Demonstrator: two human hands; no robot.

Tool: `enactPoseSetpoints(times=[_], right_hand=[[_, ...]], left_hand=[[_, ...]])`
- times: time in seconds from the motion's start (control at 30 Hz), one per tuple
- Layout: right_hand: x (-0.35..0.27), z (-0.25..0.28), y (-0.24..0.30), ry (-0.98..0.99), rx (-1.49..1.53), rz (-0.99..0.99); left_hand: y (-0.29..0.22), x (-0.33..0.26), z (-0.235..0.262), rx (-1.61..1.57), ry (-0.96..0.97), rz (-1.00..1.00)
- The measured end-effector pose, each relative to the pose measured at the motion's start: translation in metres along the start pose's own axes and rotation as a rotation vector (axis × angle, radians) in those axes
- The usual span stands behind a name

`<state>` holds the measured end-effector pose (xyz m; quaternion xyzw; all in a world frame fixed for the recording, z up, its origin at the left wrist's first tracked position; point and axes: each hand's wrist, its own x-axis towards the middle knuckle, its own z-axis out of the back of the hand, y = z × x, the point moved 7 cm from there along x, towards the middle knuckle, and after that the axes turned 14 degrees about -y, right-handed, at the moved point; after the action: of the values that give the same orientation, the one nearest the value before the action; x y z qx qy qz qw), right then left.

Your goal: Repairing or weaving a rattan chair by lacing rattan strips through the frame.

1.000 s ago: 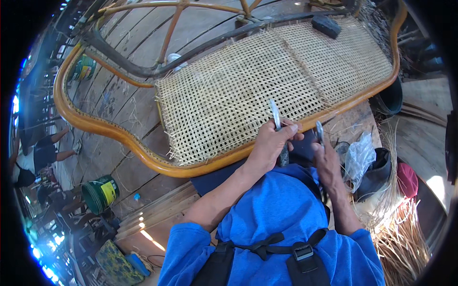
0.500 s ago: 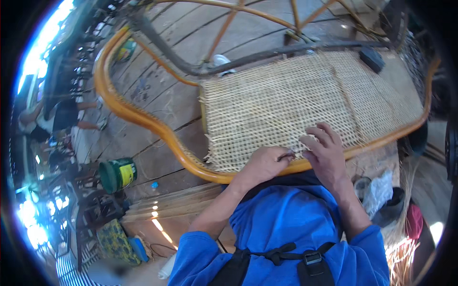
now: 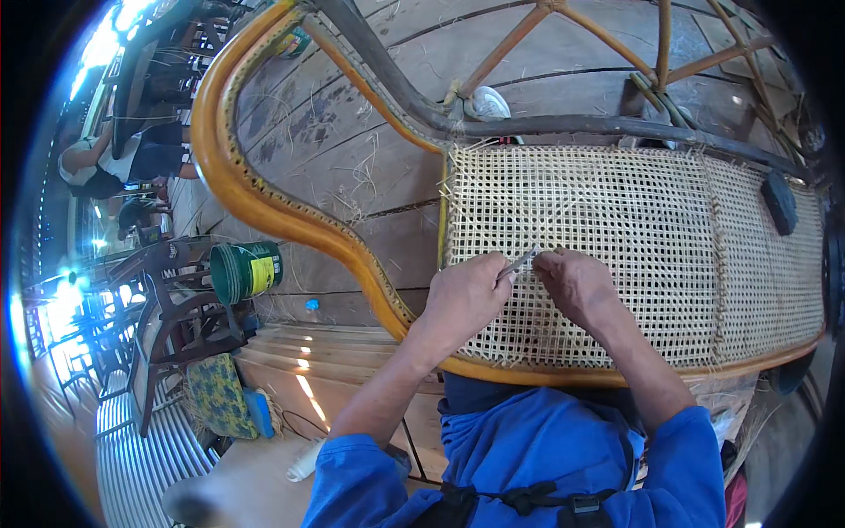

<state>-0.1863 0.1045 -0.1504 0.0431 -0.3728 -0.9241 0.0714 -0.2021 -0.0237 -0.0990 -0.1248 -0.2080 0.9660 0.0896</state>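
My left hand (image 3: 466, 295) is closed around a thin grey pointed metal tool (image 3: 520, 262); whether it is an awl or a small blade I cannot tell. My right hand (image 3: 576, 283) is closed in a pinch by the tool's tip, and whatever its fingers hold is too small to make out. Both hands are over a woven cane panel (image 3: 616, 211) with a pale open mesh. Around the panel's near edge curves an orange-brown rattan frame (image 3: 290, 229), with a row of small holes along its inner side on the left.
A dark block (image 3: 779, 202) rests on the cane at the right. Behind the panel runs a dark frame bar (image 3: 598, 126) with rattan struts (image 3: 607, 37) beyond. At the left are a green bucket (image 3: 246, 271), wooden chairs (image 3: 172, 312) and a person (image 3: 132, 163).
Both hands have risen off the panel's near rim to a place over the mesh and come together. My right hand's spread fingers have closed into a pinch. The view has shifted.
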Motion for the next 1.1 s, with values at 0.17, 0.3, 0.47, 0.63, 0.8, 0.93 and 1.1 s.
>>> enactPoseSetpoints(times=[0.17, 0.3, 0.47, 0.63, 0.8, 0.93, 1.1], right_hand=[[0.015, -0.015, -0.001, 0.112, 0.380, -0.022], [0.037, -0.023, -0.017, 0.073, 0.111, 0.090], [0.100, -0.033, -0.022, 0.205, 0.265, -0.072], [0.183, -0.054, -0.045, -0.011, 0.131, -0.002], [0.219, -0.098, -0.061, -0.090, 0.053, -0.027], [0.218, -0.105, -0.062, -0.173, 0.009, -0.068], [0.213, -0.109, -0.061, -0.200, 0.047, -0.143]], left_hand=[[0.015, 0.027, -0.004, 0.151, -0.060, 0.025], [0.018, 0.042, -0.011, 0.146, -0.049, -0.019], [0.032, 0.080, 0.011, 0.203, -0.160, -0.004], [0.083, 0.142, 0.010, 0.185, -0.229, 0.181], [0.128, 0.170, -0.006, 0.133, -0.061, 0.327], [0.143, 0.171, -0.011, 0.119, -0.019, 0.317], [0.153, 0.168, -0.015, -0.021, 0.016, 0.411]])
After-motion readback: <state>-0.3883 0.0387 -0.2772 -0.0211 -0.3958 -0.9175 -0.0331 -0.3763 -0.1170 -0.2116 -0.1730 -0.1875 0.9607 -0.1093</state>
